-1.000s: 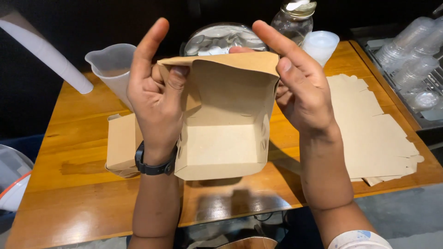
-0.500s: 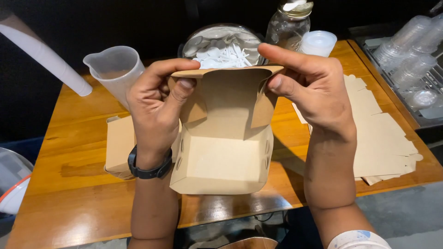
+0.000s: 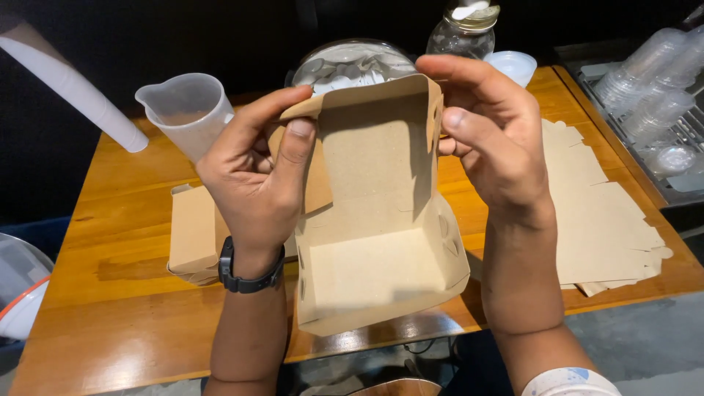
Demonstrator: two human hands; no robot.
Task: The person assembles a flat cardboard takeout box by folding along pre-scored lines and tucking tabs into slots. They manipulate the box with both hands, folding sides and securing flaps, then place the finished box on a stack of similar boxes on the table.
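Note:
A brown cardboard food box (image 3: 374, 264) is held up over the wooden table (image 3: 110, 308), its open inside facing me and its lid standing upright. My left hand (image 3: 257, 169) pinches the lid's left side flap between thumb and fingers. My right hand (image 3: 491, 132) grips the lid's right top corner, with the thumb pressed on the right flap. A black watch sits on my left wrist.
A folded brown box (image 3: 192, 235) lies on the table behind my left arm. A stack of flat box blanks (image 3: 601, 213) lies at the right. A clear measuring jug (image 3: 187, 110), a glass-domed container (image 3: 352, 62), a jar (image 3: 463, 29), a white bowl (image 3: 513, 66) and stacked plastic cups (image 3: 645, 95) stand at the back.
My open fingers have closed onto the lid's side flaps. The lid flaps are folded further inward and the box has come closer to me.

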